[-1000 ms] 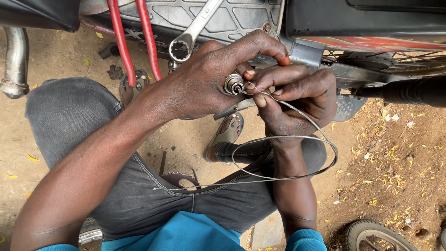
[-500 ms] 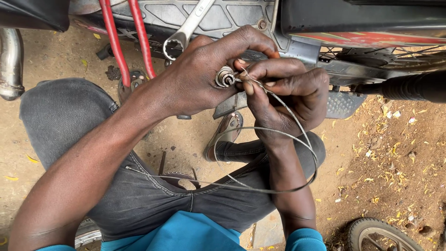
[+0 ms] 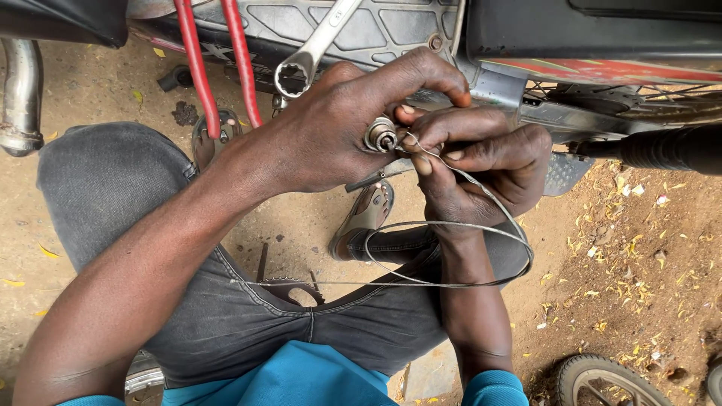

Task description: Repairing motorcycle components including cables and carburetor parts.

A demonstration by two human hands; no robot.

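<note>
My left hand (image 3: 331, 128) grips a small round metal fitting (image 3: 380, 136) between thumb and fingers, held in front of a motorcycle's side. My right hand (image 3: 481, 162) pinches the end of a thin steel cable (image 3: 451, 282) right against that fitting. The cable curls down in a loose loop over my lap and trails left across my dark jeans. Both hands touch each other at the fitting.
A ring spanner (image 3: 312, 49) lies on the motorcycle's grey footboard (image 3: 391, 26) above my hands. Red tubes (image 3: 197, 68) run down at the upper left, a chrome exhaust pipe (image 3: 21, 90) beside them. A spoked wheel (image 3: 647, 94) is at right, a sprocket (image 3: 286, 286) on the dirt, a small tyre (image 3: 609, 380) at the bottom right.
The view has shifted slightly and the cable loop has flattened and swung lower. Both hands stay together at the fitting, my right fingers working the cable end.
</note>
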